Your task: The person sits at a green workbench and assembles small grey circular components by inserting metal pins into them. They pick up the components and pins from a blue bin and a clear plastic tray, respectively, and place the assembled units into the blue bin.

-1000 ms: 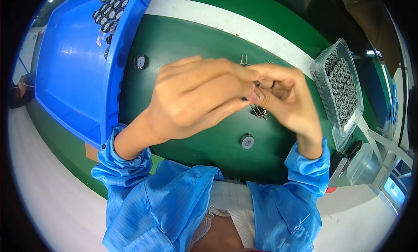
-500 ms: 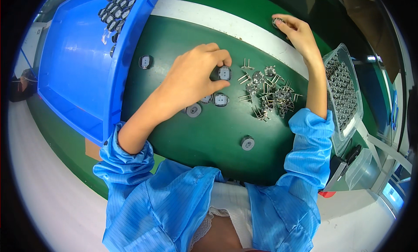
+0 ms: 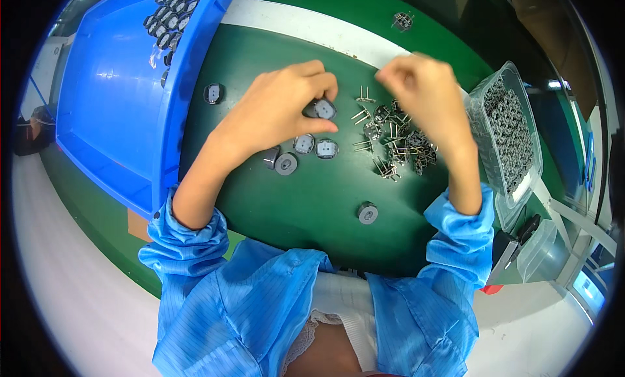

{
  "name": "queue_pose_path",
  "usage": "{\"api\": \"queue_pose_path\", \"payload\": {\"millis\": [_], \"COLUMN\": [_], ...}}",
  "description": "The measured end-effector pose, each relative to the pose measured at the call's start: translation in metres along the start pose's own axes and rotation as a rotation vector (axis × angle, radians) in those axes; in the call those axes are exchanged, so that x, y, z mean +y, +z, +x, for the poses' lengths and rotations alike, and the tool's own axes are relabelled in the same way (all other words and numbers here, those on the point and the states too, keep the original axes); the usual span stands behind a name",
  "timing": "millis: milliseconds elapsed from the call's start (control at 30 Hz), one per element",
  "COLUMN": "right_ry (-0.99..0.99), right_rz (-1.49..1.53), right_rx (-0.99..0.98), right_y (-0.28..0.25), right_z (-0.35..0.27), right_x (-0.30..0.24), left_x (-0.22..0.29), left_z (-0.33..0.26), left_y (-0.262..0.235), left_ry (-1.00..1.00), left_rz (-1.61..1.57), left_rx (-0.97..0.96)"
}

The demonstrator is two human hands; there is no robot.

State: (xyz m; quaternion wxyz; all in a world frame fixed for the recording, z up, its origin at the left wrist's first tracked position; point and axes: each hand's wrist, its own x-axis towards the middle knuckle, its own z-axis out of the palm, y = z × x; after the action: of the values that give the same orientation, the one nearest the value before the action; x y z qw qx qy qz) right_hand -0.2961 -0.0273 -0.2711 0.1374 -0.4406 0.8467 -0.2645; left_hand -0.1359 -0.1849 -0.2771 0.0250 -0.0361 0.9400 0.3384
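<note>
My left hand [image 3: 280, 103] curls its thumb and forefinger around a grey two-hole round part [image 3: 323, 109] with a dark rim, which sits tilted in the grip. Just below it lie two similar two-hole parts [image 3: 327, 148] and a plain grey round piece [image 3: 286, 164], with another piece partly tucked beside it. My right hand [image 3: 426, 97], blurred by motion, hangs over a pile of metal-pronged round parts [image 3: 397, 142] and hides some of them. Its fingers are bent, and nothing shows clearly in them. Beyond it, one pronged part [image 3: 403, 21] rests on the far green strip.
A blue bin [image 3: 111, 97] at left holds several two-hole parts [image 3: 170, 17] in its far corner. To the right stands a clear plastic tub [image 3: 478, 110] full of small metal parts. Single pieces lie at left [image 3: 213, 94] and near front [image 3: 368, 213]. A white strip [image 3: 299, 22] crosses behind.
My right hand has let go of the pronged part on the far green strip and come back toward the pile. The part in my left hand has tilted and shifted slightly left.
</note>
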Motion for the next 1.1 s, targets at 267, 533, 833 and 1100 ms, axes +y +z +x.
{"api": "queue_pose_path", "payload": {"millis": [267,533,833,1100], "right_ry": [-0.03,-0.044,-0.193,-0.377], "right_rz": [-0.038,0.212,0.472,0.306], "right_rx": [-0.095,0.095,0.233,0.383], "right_y": [0.013,0.023,0.009,0.004], "right_z": [-0.016,-0.03,-0.046,-0.048], "right_x": [-0.02,-0.023,-0.031,-0.034], "left_x": [-0.013,0.001,0.016,0.018], "left_z": [0.0,0.005,0.001,0.0], "left_y": [-0.01,-0.004,-0.004,-0.001], "left_ry": [0.084,-0.016,0.013,0.045], "left_rz": [-0.177,-0.434,-0.614,-0.838], "left_rx": [-0.043,0.156,0.091,0.125]}}
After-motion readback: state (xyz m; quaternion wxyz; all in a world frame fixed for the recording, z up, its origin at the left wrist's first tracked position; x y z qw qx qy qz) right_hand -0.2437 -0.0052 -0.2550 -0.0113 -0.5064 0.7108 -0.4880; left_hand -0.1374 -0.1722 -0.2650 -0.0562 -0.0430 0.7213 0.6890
